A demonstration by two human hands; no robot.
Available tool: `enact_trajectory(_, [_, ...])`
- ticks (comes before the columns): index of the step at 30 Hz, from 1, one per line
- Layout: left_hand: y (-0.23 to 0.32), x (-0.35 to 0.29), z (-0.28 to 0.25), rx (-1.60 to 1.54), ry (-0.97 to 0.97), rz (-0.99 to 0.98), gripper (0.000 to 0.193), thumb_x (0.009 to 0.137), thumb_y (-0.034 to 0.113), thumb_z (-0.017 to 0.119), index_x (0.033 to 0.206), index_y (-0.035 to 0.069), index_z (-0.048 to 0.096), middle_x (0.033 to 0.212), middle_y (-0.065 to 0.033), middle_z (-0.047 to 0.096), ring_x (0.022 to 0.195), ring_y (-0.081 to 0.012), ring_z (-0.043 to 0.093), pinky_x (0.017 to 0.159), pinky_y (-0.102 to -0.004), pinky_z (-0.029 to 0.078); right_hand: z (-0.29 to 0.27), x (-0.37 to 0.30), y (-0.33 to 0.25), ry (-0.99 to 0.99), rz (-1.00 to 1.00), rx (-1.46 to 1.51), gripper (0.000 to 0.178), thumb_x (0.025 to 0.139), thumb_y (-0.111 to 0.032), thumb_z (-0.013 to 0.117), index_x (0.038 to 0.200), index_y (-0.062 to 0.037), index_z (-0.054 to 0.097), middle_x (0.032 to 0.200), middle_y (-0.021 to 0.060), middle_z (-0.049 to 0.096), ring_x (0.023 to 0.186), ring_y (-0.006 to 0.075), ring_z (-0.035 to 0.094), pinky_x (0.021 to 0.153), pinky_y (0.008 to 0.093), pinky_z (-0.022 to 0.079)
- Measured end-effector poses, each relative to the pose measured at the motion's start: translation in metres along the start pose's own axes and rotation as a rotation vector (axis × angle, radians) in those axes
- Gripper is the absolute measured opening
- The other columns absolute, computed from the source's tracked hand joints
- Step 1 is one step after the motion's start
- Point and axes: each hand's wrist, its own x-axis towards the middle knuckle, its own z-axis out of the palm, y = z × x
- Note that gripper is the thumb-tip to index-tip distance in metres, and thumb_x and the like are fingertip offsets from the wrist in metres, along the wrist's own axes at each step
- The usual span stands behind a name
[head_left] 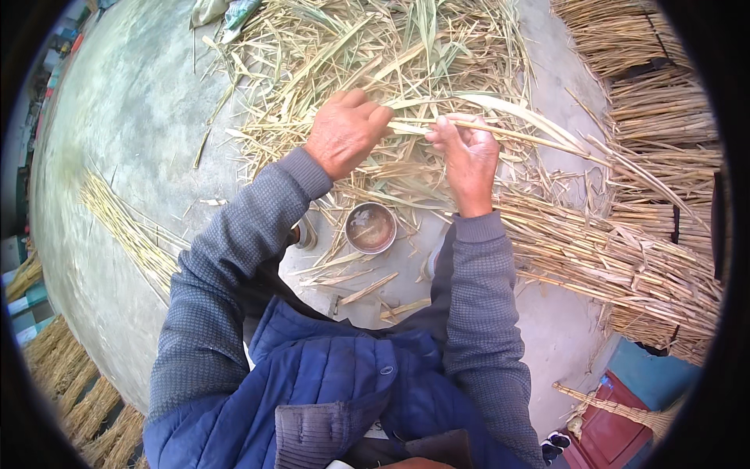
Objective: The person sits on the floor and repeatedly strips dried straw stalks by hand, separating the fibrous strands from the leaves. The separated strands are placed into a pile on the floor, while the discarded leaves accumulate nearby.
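A long, thin, straw-coloured reed stalk [539,139] lies across in front of me, with a pale dry leaf [523,112] bowing along it toward the right. My left hand [348,133] is closed in a fist at the stalk's left end; its fingertips are hidden from above. A little to the right, my right hand [471,160] pinches the same stalk between thumb and fingers, palm partly turned up. Both hands are above a wide heap of stripped dry leaves [344,55] on the concrete floor.
A metal bowl [371,252] stands on the floor between my feet. To the right lie a loose reed bundle [601,254] and tied reed stacks [664,117]. A thinner bundle [133,230] is at the left. A red stool [609,430] stands at the lower right.
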Motion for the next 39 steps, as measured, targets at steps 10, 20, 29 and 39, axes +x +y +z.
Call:
enact_trajectory(10, [-0.035, -0.016, 0.013, -0.013, -0.055, -0.150, 0.012, 0.083, 0.023, 0.074, 0.085, 0.015, 0.066, 0.071, -0.0007, 0.065, 0.074, -0.0207, 0.060, 0.071, -0.0362, 0.041, -0.001, -0.006, -0.015, 0.015, 0.001, 0.072, 0.024, 0.099, -0.022, 0.066, 0.106, 0.0009, 0.065, 0.089, 0.0085, 0.071, 0.076, 0.0121, 0.069, 0.066, 0.0231, 0.053])
enact_trajectory(20, [-0.072, -0.021, 0.014, -0.380, -0.327, -0.282, 0.014, 0.082, 0.023, 0.075, 0.088, 0.012, 0.070, 0.082, -0.0072, 0.070, 0.084, -0.0239, 0.064, 0.081, -0.0405, 0.043, -0.017, -0.001, -0.029, 0.073, -0.001, 0.002, 0.029, 0.099, -0.024, 0.067, 0.110, 0.0022, 0.065, 0.088, 0.0100, 0.072, 0.080, 0.0156, 0.071, 0.071, 0.0258, 0.056])
enact_trajectory(29, [-0.035, 0.016, 0.013, -1.238, -0.320, -0.565, 0.019, 0.088, 0.020, 0.079, 0.096, 0.003, 0.075, 0.084, -0.0029, 0.074, 0.078, -0.0107, 0.066, 0.074, -0.0276, 0.053, -0.008, -0.004, -0.029, -0.058, -0.123, 0.005, 0.019, 0.099, -0.015, 0.067, 0.107, 0.0020, 0.064, 0.096, 0.0121, 0.073, 0.083, 0.0156, 0.071, 0.075, 0.0258, 0.057])
enact_trajectory(39, [-0.047, 0.009, 0.015, -1.490, -0.014, -0.743, 0.015, 0.092, 0.015, 0.075, 0.100, 0.003, 0.068, 0.089, -0.0073, 0.075, 0.080, -0.0121, 0.070, 0.079, -0.0271, 0.057, -0.016, -0.002, -0.025, -0.058, -0.085, 0.059, 0.017, 0.097, -0.013, 0.068, 0.106, 0.0017, 0.063, 0.096, 0.0137, 0.073, 0.082, 0.0172, 0.072, 0.074, 0.0278, 0.059])
